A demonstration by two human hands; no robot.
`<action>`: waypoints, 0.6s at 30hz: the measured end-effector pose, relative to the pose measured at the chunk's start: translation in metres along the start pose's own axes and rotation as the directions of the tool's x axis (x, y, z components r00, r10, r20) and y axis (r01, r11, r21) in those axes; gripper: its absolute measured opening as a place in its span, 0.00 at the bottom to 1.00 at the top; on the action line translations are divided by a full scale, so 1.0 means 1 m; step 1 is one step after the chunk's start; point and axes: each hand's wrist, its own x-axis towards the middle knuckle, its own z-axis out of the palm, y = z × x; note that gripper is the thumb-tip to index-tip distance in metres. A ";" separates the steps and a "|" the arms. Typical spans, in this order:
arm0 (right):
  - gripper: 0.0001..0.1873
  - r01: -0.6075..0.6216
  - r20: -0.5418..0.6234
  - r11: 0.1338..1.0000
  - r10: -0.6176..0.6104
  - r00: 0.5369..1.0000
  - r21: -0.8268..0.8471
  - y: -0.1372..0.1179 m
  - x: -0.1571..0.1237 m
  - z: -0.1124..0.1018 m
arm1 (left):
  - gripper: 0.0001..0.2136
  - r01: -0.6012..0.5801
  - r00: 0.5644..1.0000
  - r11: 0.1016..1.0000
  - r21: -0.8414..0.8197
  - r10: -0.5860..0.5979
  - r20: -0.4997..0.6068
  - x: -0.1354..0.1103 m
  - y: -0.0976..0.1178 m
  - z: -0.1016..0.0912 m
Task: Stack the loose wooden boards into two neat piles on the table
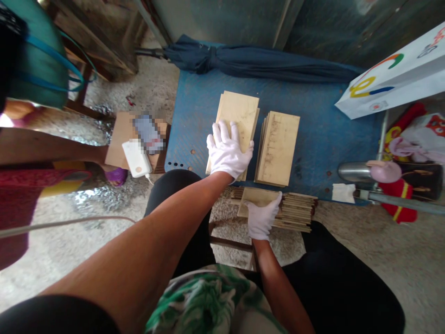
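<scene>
My left hand (pixel 227 153), in a white glove, lies palm down with its fingers spread on a stack of thin wooden boards (pixel 239 109). Beside that stack, to the right, stands a second stack of wooden boards (pixel 282 148) with dark marks on its top board. My right hand (pixel 262 218), also gloved, is closed on a single thin wooden board (pixel 255 197) at the near edge of the blue table. Under and beside this board are several boards packed in a row (pixel 295 211), their edges showing. Some of the right fingers are hidden.
A folded dark blue umbrella (pixel 264 62) lies along the far edge of the blue table (pixel 198 106). At right are a white paper bag (pixel 392 74) and a metal flask (pixel 354 171). Left, a cardboard box (pixel 118 134) carries a phone and a white power bank (pixel 136 158); another person's leg (pixel 52 148) is near.
</scene>
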 end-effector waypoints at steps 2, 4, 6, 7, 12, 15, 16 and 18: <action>0.64 0.017 -0.010 0.999 -0.017 1.000 0.028 0.002 0.001 0.000 | 0.38 -0.001 1.000 1.000 0.000 0.001 -0.010 0.000 0.000 0.001; 0.62 0.017 -0.012 0.999 -0.016 1.000 0.051 0.003 0.003 0.001 | 0.38 -0.002 1.000 1.000 -0.002 0.002 -0.021 0.000 0.000 0.001; 0.57 0.014 -0.014 0.997 -0.013 1.000 0.074 0.004 0.006 0.000 | 0.38 -0.004 1.000 1.000 -0.006 0.003 -0.027 -0.001 0.000 0.001; 0.54 0.014 -0.013 0.996 -0.013 1.000 0.093 0.004 0.008 0.000 | 0.37 -0.004 1.000 1.000 -0.007 0.004 -0.028 -0.001 0.000 0.002; 0.36 -0.050 0.067 0.971 0.035 0.997 0.234 0.001 0.015 -0.004 | 0.38 -0.003 0.999 1.000 -0.001 0.003 -0.044 -0.001 0.000 0.002; 0.31 -0.082 0.097 0.964 0.059 0.994 0.252 -0.006 0.016 -0.011 | 0.38 -0.004 0.999 1.000 0.000 0.004 -0.047 -0.001 0.000 0.003; 0.29 -0.087 0.108 0.963 0.061 0.992 0.254 -0.008 0.017 -0.013 | 0.38 -0.003 0.999 1.000 0.000 0.003 -0.044 0.000 0.000 0.003; 0.27 -0.095 0.136 0.962 0.062 0.989 0.255 -0.013 0.018 -0.018 | 0.38 -0.002 0.999 1.000 -0.001 0.002 -0.035 0.000 0.000 0.003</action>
